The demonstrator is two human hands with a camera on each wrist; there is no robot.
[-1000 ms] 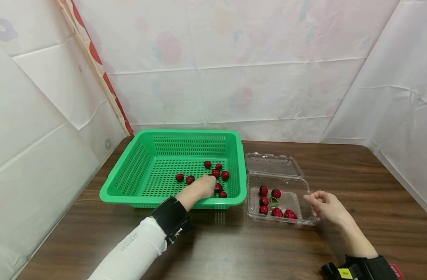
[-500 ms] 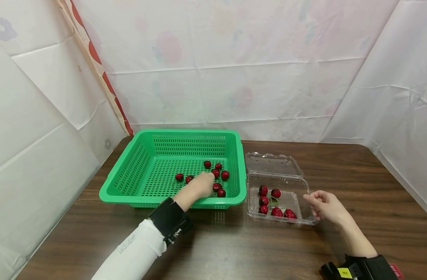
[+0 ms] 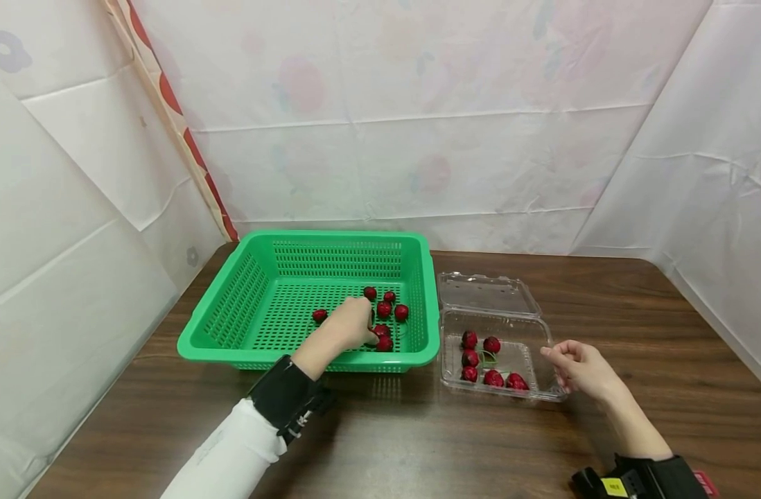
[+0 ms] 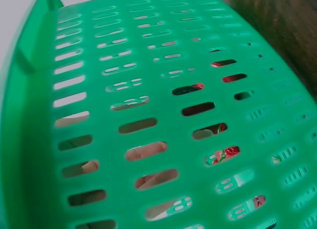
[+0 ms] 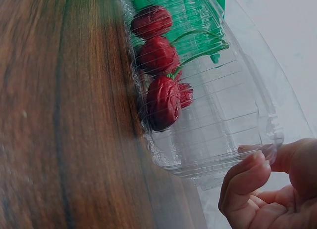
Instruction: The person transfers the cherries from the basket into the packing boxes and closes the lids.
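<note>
My left hand is inside the green basket, fingers bent down among dark red cherries. Its thumb lies beside two of them; the fingertips are mostly hidden, so whether they grip a cherry is unclear. Through the slots in the left wrist view, bits of fingers and red fruit show. My right hand pinches the right rim of a clear plastic clamshell box between thumb and fingers. Several cherries lie in the box, with a green stem among them.
The box's lid is folded back, away from me. Basket and box stand side by side on a dark wooden table. A white printed curtain hangs behind them. More cherries lie at the basket's right side.
My left hand has shifted left and slightly up within the basket, its thumb coming into sight. Two cherries beside it have slid left too. My right hand and the box stay put.
</note>
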